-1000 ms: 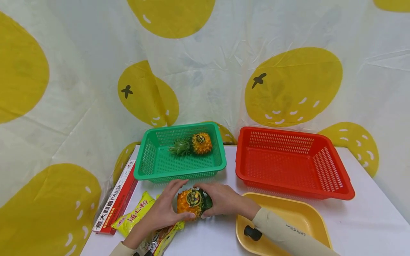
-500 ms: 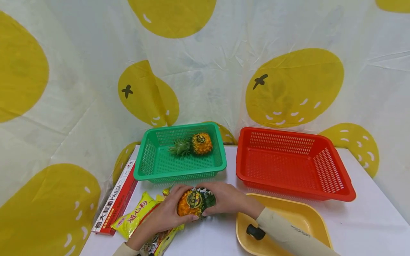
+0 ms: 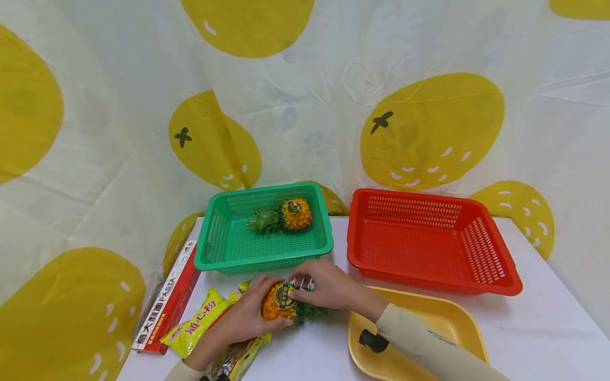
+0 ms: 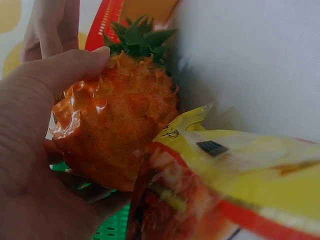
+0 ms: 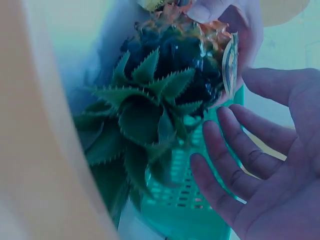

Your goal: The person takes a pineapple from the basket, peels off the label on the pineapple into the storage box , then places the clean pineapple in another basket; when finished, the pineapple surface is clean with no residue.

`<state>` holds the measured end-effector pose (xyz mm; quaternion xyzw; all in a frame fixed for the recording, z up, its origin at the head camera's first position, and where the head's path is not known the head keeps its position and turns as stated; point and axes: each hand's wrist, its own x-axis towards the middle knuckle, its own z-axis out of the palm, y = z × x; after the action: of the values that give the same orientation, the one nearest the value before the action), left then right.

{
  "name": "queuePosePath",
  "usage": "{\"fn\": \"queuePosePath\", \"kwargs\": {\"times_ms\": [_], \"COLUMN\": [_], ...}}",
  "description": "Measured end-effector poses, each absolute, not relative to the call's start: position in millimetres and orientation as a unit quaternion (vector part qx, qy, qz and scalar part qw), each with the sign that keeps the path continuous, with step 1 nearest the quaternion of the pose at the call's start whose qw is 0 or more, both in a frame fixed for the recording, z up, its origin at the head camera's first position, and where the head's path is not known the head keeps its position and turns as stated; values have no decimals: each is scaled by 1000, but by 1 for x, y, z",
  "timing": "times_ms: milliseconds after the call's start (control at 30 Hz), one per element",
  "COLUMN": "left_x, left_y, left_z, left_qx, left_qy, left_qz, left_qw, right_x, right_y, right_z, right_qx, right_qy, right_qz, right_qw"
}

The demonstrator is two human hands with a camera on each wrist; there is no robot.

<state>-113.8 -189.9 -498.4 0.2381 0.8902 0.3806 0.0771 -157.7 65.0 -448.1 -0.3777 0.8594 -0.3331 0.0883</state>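
Here, lower left: pasta box [image 3: 164,299], yellow packets [image 3: 197,324] | lower centre: left hand [image 3: 248,317] curled round wrapped pineapple [image 3: 278,304] on white table [image 3: 524,317] | right hand [image 3: 324,288] fingers spread, seemingly just touching its label | upper centre: green basket [image 3: 214,238] holding second pineapple [image 3: 293,213] | right: red basket [image 3: 491,264], yellow tray [image 3: 457,317]

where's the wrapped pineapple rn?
Head view: the wrapped pineapple is at the table's front, gripped by the left hand, right hand beside it, just in front of the green basket and left of the yellow tray.
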Motion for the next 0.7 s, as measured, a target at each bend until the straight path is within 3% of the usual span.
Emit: {"fn": "queuePosePath", "kwargs": {"times_ms": [533, 700], "left_x": [-113, -116], "left_y": [-190, -191], "left_z": [-498, -495], "left_qx": [242, 241], "left_qy": [887, 889], "left_qz": [386, 379], "left_qw": [78, 92], "right_x": [-154, -153], "right_y": [54, 58], "right_z": [-455, -454], "right_qx": [-353, -346], "right_qy": [849, 826], "right_qz": [-385, -432], "right_qw": [80, 101]}}
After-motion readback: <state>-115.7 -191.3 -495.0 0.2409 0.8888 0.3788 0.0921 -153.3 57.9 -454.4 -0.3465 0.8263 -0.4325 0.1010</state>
